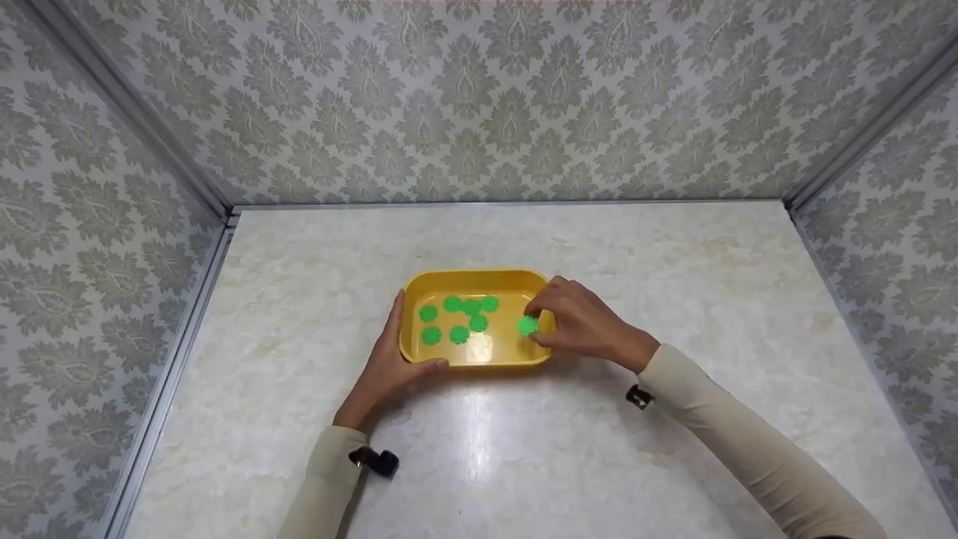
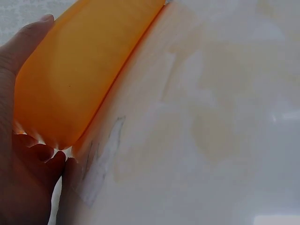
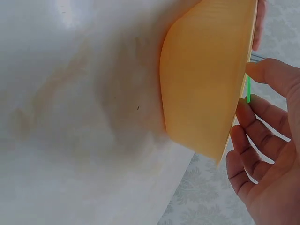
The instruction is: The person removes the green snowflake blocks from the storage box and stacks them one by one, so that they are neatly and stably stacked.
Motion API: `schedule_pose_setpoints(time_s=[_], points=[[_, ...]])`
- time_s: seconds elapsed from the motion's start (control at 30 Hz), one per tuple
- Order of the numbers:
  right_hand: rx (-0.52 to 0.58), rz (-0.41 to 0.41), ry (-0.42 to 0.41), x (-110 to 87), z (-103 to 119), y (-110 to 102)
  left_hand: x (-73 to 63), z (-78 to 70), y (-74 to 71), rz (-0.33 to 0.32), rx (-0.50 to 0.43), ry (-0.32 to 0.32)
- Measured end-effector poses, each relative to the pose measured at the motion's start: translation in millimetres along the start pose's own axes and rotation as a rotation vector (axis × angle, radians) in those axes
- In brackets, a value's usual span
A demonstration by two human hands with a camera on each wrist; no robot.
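Note:
A yellow plastic tub (image 1: pixel 479 277) stands on the table, with several green notched plastic discs (image 1: pixel 431 335) lying on its floor. My left hand (image 1: pixel 385 367) holds the tub's left end, its thumb along the near side and its fingers along the left wall. In the left wrist view, the thumb and bent fingertips meet the tub's orange-lit wall (image 2: pixel 79 70). At the right end of the tub, my right hand (image 1: pixel 580 318) pinches one green disc (image 1: pixel 528 326) between thumb and fingers, over the inside. The right wrist view shows that disc (image 3: pixel 249 89) edge-on, just beyond the rim.
The pale marbled table (image 1: pixel 299 299) extends around the tub on all sides. Patterned wall panels (image 1: pixel 464 97) enclose its back and both sides. Dark wrist straps (image 1: pixel 374 460) sit on both sleeves.

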State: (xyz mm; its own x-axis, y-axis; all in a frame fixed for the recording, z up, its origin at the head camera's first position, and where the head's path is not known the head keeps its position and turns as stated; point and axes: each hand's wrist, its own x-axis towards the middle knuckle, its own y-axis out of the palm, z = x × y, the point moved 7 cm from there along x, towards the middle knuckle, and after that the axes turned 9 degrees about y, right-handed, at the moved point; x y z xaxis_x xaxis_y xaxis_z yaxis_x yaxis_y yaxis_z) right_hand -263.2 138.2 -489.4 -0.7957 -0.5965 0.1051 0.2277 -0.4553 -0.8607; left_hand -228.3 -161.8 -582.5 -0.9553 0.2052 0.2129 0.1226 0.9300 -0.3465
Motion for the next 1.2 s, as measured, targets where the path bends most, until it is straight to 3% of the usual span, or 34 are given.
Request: schedule_pose_setpoints(time_s=[0.53, 0.83, 1.2], points=[[0.102, -0.084, 0.049, -26.2, -20.4, -13.6, 0.0, 0.3, -0.2, 0.007, 0.010, -0.011], [0.130, -0.110, 0.079, -38.1, -29.9, -15.1, 0.2, -1.0, 0.5, 0.009, 0.014, 0.025], [0.188, -0.152, 0.099, -52.1, -45.1, -18.4, -0.1, -2.3, -0.3, 0.009, 0.001, 0.021]])
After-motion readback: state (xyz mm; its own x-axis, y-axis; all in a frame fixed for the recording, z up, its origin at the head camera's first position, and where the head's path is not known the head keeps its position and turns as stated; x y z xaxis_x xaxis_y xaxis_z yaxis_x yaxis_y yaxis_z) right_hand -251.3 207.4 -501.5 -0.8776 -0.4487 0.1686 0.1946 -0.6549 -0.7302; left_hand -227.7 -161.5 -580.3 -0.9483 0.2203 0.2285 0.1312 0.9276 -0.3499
